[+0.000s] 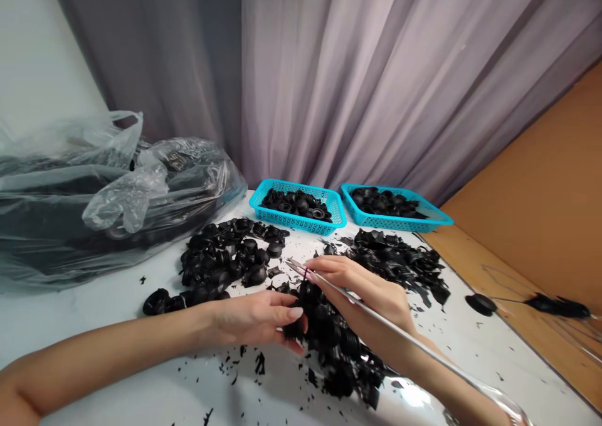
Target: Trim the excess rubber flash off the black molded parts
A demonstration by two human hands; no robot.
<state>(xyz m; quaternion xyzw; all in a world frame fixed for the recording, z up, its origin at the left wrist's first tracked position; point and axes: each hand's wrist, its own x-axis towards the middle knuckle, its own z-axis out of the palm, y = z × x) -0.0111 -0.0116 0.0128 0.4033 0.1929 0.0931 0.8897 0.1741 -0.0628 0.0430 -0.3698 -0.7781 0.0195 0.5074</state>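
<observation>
My left hand (256, 319) is curled around a black rubber part (294, 329), thumb on top, at the edge of a heap of black ribbed rubber parts (329, 332). Long, thin metal tweezers (376, 314) lie along my right hand (364, 288), whose fingers pinch them near the pointed tips. Those tips are just above and beyond my left fingers. A small black strip (305, 274) shows beside the tips; whether they grip it I cannot tell. To the left is a pile of black ribbed parts (221, 260), and on the right lies a pile of black scraps (399, 260).
Two blue baskets (301, 225) (399, 222) holding black parts stand at the back by a grey curtain (301, 81). A large clear plastic bag (188, 181) fills the left. Black crumbs litter the white table (155, 376). A round black piece (480, 304) lies at the right edge.
</observation>
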